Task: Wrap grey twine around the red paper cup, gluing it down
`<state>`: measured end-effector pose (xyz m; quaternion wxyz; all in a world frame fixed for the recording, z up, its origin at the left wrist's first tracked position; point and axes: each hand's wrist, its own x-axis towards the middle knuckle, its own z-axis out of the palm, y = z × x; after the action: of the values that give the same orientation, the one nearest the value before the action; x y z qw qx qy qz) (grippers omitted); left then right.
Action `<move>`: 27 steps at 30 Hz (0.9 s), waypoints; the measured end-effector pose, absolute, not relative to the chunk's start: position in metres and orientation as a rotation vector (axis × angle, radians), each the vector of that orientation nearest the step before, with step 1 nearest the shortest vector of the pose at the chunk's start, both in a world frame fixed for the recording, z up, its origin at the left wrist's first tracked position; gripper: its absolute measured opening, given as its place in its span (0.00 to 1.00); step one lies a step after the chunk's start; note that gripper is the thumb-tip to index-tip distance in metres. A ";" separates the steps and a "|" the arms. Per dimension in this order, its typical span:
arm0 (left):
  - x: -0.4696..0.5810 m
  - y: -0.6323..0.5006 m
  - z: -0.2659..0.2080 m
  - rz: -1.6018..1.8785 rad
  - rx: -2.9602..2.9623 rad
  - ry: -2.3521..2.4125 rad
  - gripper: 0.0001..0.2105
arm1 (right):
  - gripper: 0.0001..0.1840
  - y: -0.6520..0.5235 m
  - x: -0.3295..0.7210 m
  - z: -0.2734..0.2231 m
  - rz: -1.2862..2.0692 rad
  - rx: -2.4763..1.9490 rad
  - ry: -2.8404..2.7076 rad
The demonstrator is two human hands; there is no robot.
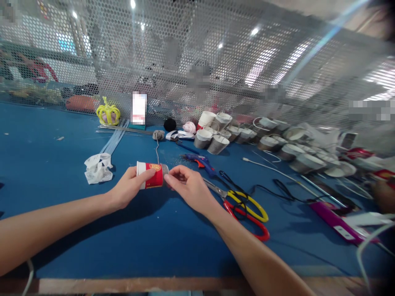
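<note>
A red and white paper cup point(149, 174) lies on its side above the blue table, with my left hand point(128, 187) closed around its left end. Grey yarn point(165, 167) forms a band around the cup's right end. At that band my right hand point(188, 185) is pinched, thumb against the yarn; its other fingertips are partly hidden. From the top of the cup a strand runs back to a small grey yarn ball point(158, 135). Just right of my right hand are large scissors point(237, 201) with red and yellow handles, and a blue glue gun point(200, 162).
Several grey-wrapped cups point(218, 144) cluster at the back right. A purple power strip point(336, 222) and cables lie at the right. Crumpled white material point(98, 168) is at left, near a yellow crown-shaped piece point(108, 113) and a phone point(138, 109). A perforated metal screen point(173, 61) stands behind.
</note>
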<state>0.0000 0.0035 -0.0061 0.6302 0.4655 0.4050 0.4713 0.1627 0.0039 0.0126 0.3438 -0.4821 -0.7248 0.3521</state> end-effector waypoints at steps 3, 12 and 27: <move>-0.004 0.002 -0.005 1.038 1.307 0.892 0.11 | 0.11 0.009 0.167 0.013 1.158 -1.218 -1.761; -0.008 0.019 0.000 0.880 0.854 0.722 0.10 | 0.07 0.003 0.170 0.024 0.816 -1.142 -2.139; -0.004 0.010 -0.009 0.894 1.233 0.897 0.11 | 0.18 0.000 0.164 0.011 0.584 -0.878 -2.198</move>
<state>-0.0043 0.0105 -0.0093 0.6342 0.5394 0.3924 0.3910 0.1636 0.0002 0.0113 0.3447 -0.3379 -0.8464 0.2250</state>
